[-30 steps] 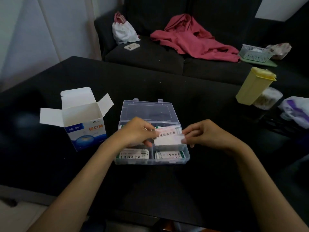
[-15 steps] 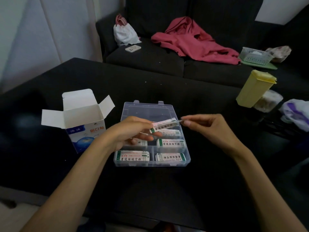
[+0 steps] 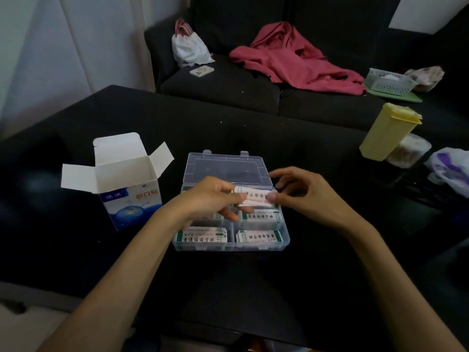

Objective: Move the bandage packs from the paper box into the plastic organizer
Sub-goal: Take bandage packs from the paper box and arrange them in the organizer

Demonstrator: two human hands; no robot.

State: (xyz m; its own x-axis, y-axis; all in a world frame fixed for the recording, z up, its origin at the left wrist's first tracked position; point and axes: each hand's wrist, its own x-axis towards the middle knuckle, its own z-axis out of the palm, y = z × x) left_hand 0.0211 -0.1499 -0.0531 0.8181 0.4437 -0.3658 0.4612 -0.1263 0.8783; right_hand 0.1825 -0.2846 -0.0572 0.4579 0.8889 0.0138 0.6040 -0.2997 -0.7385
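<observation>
A: What are the hands doing over the plastic organizer (image 3: 284, 240)?

B: The left hand (image 3: 213, 199) is pinching a bandage pack (image 3: 251, 198) by its near end, thumb and fingers closed on it, and the right hand (image 3: 304, 194) is meeting the far end, its thumb tip touching the pack while the other fingers are curling loosely above it. I'm judging that as a light pinch, not a firm grip.

A: Why two hands for so small a thing?

B: Probably because the pack is thin and floppy; holding both ends is keeping it flat and lined up with the compartment directly under the hands.

A: And the rest of the packs?

B: Three are lying printed side up in compartments on the near side of the hands; one is partly hidden beneath the left fingers. The lid is lying open just beyond the hands, so nothing is blocking the way down.

A: The paper box (image 3: 127, 184)?

B: It is standing well out to the left of the left hand, flaps spread open. I cannot tell whether anything is left inside.

A: So how far along?

B: I'd say most compartments are filling, and this pack is about to be lowered in
</observation>
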